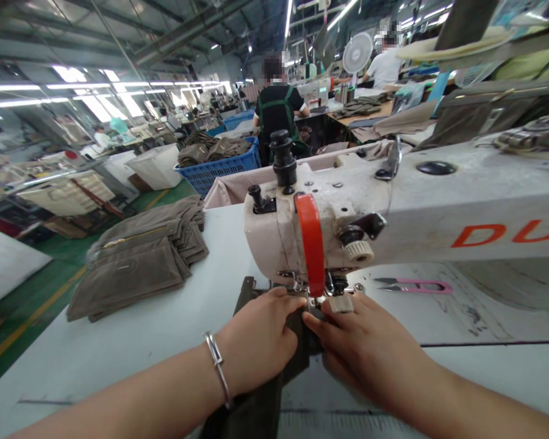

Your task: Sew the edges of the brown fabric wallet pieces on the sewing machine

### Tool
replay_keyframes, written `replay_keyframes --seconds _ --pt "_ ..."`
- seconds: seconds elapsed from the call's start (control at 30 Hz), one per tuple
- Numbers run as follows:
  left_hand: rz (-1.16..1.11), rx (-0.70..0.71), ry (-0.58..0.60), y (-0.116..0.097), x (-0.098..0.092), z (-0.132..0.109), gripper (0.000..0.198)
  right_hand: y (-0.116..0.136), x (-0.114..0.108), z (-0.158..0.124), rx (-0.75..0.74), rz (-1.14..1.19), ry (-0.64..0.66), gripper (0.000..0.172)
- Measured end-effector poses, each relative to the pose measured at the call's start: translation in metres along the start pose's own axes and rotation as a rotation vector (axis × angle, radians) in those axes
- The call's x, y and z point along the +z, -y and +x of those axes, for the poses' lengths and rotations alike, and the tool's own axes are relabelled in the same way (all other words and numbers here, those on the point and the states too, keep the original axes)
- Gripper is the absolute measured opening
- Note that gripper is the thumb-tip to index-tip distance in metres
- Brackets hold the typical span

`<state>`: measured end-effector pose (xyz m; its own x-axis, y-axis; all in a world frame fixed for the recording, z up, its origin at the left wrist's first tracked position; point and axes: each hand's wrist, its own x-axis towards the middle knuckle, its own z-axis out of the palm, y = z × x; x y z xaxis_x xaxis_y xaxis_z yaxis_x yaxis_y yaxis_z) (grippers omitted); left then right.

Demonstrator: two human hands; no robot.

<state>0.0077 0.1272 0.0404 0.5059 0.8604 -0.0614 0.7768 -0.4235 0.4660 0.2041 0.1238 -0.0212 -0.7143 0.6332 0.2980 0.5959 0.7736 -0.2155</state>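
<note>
An olive-brown piece of fabric point(258, 411) lies under the head of a white sewing machine point(407, 201). My left hand point(260, 338) grips it just left of the needle area, fingertips close to the presser foot. On the other side, my right hand point(366, 338) has its fingers bent onto the fabric's right edge, with the thumb side near my left fingertips. A red guard point(310, 244) hangs in front of the needle, which I cannot make out. Parts of the fabric are hidden beneath both hands.
Stacked olive-brown fabric pieces point(132, 262) lie on the table's left side. Pink-handled thread snips point(421, 286) rest under the machine arm. Beyond the table stands a blue basket point(224, 171) of similar pieces. A person point(277, 110) works farther back, facing away.
</note>
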Motion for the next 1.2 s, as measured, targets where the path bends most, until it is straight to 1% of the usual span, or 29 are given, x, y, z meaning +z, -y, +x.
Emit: replay_keyframes --seconds 0.13,0.2,0.23,0.3,0.37,0.4,0.43,0.5,0.53,0.57,0.6,0.63,0.67,0.73,0.8,0.83,0.87,0.9,0.93,0.97,1.0,1.03,1.07,1.1,1.13,1.17,1.2 --pt "0.074 -0.035 -0.051 0.0 0.017 -0.007 0.055 -0.002 0.002 -0.001 0.004 0.023 0.018 0.049" --pt "0.083 -0.042 -0.058 -0.002 0.02 -0.006 0.054 -0.001 0.002 -0.002 0.019 0.024 0.031 0.048" --pt "0.08 -0.033 -0.061 -0.003 0.019 -0.005 0.051 -0.001 0.001 -0.001 0.029 0.024 0.04 0.046" --pt "0.051 0.003 -0.062 -0.003 0.015 -0.006 0.038 -0.001 0.0 -0.001 0.042 0.027 0.053 0.039" --pt "0.022 0.027 -0.085 0.002 0.009 -0.014 0.025 -0.001 -0.001 0.0 0.054 0.028 0.063 0.034" --pt "0.035 0.006 -0.123 0.007 0.007 -0.021 0.023 -0.001 -0.002 0.0 0.059 0.027 0.064 0.032" --pt "0.072 -0.046 -0.178 0.014 0.005 -0.031 0.025 -0.001 -0.002 0.0 0.063 0.023 0.065 0.031" --pt "0.18 -0.205 -0.308 0.031 0.005 -0.051 0.037 -0.001 -0.002 0.0 0.059 0.011 0.069 0.03" --pt "0.207 -0.283 -0.356 0.039 0.006 -0.06 0.041 0.0 -0.002 0.0 0.053 0.003 0.067 0.031" --pt "0.191 -0.345 -0.38 0.045 0.008 -0.067 0.041 0.0 -0.002 0.0 0.049 -0.004 0.062 0.033" --pt "0.127 -0.401 -0.386 0.05 0.01 -0.072 0.038 0.0 -0.002 -0.001 0.044 -0.009 0.056 0.035" --pt "0.009 -0.448 -0.381 0.052 0.012 -0.074 0.034 0.001 -0.002 -0.001 0.041 -0.013 0.045 0.038" --pt "-0.166 -0.486 -0.369 0.051 0.013 -0.074 0.031 0.001 -0.002 -0.001 0.03 -0.013 0.032 0.04" --pt "-0.617 -0.548 -0.344 0.043 0.012 -0.068 0.029 0.002 -0.001 -0.001 0.002 0.001 -0.014 0.04" --pt "-1.04 -0.578 -0.297 0.03 0.01 -0.062 0.032 0.003 0.0 0.0 -0.023 0.023 -0.085 0.035" --pt "-1.186 -0.601 -0.262 0.024 0.009 -0.06 0.033 0.004 0.0 0.002 -0.032 0.034 -0.124 0.032" --pt "-1.274 -0.64 -0.207 0.019 0.008 -0.061 0.033 0.004 -0.001 0.002 -0.049 0.048 -0.155 0.027" --pt "-1.315 -0.686 -0.132 0.015 0.008 -0.064 0.035 0.005 -0.002 0.003 -0.072 0.063 -0.17 0.022" --pt "-1.313 -0.727 -0.059 0.014 0.009 -0.07 0.038 0.006 -0.003 0.002 -0.101 0.08 -0.167 0.018" --pt "-1.265 -0.749 -0.004 0.015 0.01 -0.077 0.042 0.007 -0.004 0.0 -0.126 0.093 -0.149 0.014" --pt "-1.161 -0.745 0.012 0.018 0.011 -0.085 0.045 0.01 -0.005 -0.002 -0.144 0.102 -0.115 0.012" --pt "-1.01 -0.715 -0.025 0.023 0.011 -0.093 0.046 0.014 -0.006 -0.006 -0.154 0.103 -0.075 0.013" --pt "-0.841 -0.674 -0.108 0.028 0.012 -0.101 0.045 0.019 -0.007 -0.01 -0.152 0.101 -0.039 0.013" --pt "-0.684 -0.636 -0.219 0.034 0.013 -0.107 0.045 0.025 -0.007 -0.014 -0.151 0.104 -0.012 0.012" --pt "-0.575 -0.609 -0.32 0.038 0.014 -0.112 0.048 0.031 -0.007 -0.018 -0.151 0.112 0.004 0.012" --pt "-0.539 -0.6 -0.391 0.041 0.016 -0.116 0.054 0.037 -0.007 -0.022 -0.145 0.132 0.006 0.011" --pt "-0.583 -0.605 -0.441 0.041 0.018 -0.117 0.061 0.043 -0.006 -0.024 -0.126 0.162 0.002 0.01"
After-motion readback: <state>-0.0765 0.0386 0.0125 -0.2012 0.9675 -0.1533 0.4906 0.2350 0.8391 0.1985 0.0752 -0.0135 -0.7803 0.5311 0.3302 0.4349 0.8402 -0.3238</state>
